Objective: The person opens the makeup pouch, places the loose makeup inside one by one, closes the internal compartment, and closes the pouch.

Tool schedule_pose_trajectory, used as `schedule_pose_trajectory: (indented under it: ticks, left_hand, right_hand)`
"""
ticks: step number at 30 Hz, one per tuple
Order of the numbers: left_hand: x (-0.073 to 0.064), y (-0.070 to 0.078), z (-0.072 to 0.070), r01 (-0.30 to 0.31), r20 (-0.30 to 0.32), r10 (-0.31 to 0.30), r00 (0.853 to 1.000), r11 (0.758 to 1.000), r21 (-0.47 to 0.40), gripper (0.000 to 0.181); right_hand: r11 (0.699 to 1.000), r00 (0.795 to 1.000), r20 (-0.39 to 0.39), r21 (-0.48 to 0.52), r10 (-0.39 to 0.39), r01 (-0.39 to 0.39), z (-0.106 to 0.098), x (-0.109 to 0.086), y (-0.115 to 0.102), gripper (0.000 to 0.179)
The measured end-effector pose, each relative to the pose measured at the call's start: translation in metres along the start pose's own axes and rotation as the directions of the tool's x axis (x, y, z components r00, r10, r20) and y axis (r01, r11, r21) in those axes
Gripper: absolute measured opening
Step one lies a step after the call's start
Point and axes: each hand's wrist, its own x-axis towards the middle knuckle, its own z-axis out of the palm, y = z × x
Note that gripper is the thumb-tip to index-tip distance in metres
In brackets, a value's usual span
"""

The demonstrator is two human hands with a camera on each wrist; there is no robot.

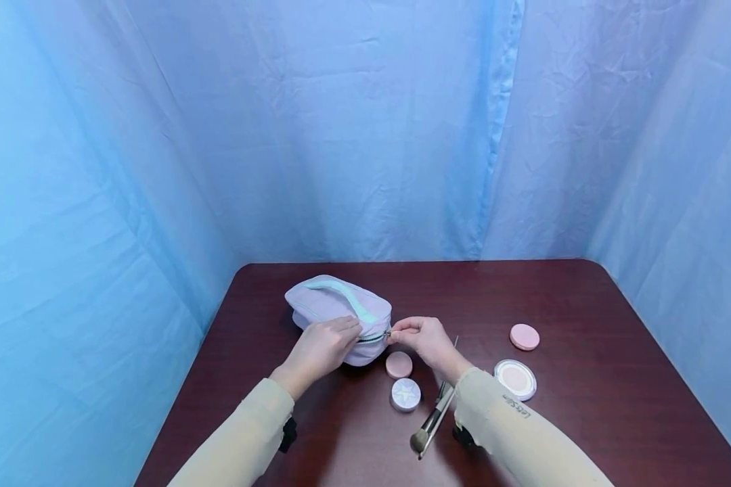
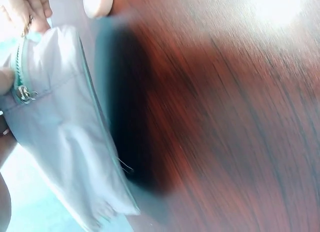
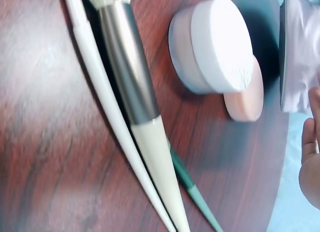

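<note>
A pale lilac cosmetic bag (image 1: 317,304) with a mint strap (image 1: 341,289) lies on the table, its zipped side toward me. My left hand (image 1: 330,345) grips it by its front upper edge, next to the zipper (image 2: 19,64). One metal zipper slider (image 2: 23,94) sits close to the left thumb. At the bag's right end, my right hand (image 1: 423,338) pinches a small metal zipper pull (image 1: 388,333) between thumb and fingertips. Just below that hand are a round pink compact (image 1: 399,364) and a round jar with a star on its lid (image 1: 405,394).
Makeup brushes (image 3: 145,117) lie under the right forearm, one with fluffy bristles and a green one (image 3: 192,184) among them. Farther right rest another pink compact (image 1: 524,337) and a round, white-rimmed compact (image 1: 515,379). Blue curtains (image 1: 365,135) surround the dark wooden table (image 1: 463,291).
</note>
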Motion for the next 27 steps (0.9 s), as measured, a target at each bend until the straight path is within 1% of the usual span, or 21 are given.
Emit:
schedule_pose_trajectory:
  ticks: [2,4,8,11,14,17,21,27]
  left_hand:
    - [-0.003,-0.004,0.000,-0.016,-0.016,0.016,1.000,1.000,-0.011,0.021]
    - [-0.005,-0.009,0.001,-0.031,-0.034,0.030,0.999,0.999,-0.017,0.026]
    - [-0.010,-0.017,0.005,-0.060,-0.070,0.059,0.996,0.998,-0.017,0.031]
    - [-0.013,-0.022,0.007,-0.073,-0.081,0.072,0.994,0.997,-0.007,0.035]
    - [-0.015,-0.025,0.007,-0.067,-0.079,0.068,0.995,0.998,0.003,0.037]
    - [-0.018,-0.028,0.008,-0.045,-0.071,0.046,0.996,0.999,0.019,0.039]
    - [-0.022,-0.033,0.010,-0.017,-0.071,0.020,0.997,0.999,0.041,0.039]
    - [-0.025,-0.038,0.015,-0.030,-0.104,0.038,0.994,0.996,0.079,0.037]
  right_hand:
    - [1.000,1.000,-0.009,-0.008,0.006,-0.006,-0.004,0.001,0.000,0.008]
    - [1.000,1.000,-0.012,-0.007,0.010,-0.010,-0.006,0.002,0.000,0.008]
    - [1.000,1.000,-0.022,-0.010,0.012,-0.012,-0.011,0.003,-0.001,0.008]
    - [1.000,0.999,-0.050,-0.007,0.010,-0.010,-0.015,0.003,-0.001,0.008]
    - [1.000,0.997,-0.078,-0.001,0.008,-0.009,-0.019,0.003,0.000,0.008]
    - [1.000,0.995,-0.099,-0.004,0.011,-0.012,-0.023,0.003,0.000,0.008]
    - [0.999,0.993,-0.117,-0.034,0.002,-0.006,-0.027,0.003,0.001,0.008]
    - [0.999,0.994,-0.113,-0.045,0.003,-0.008,-0.034,0.004,0.003,0.007]
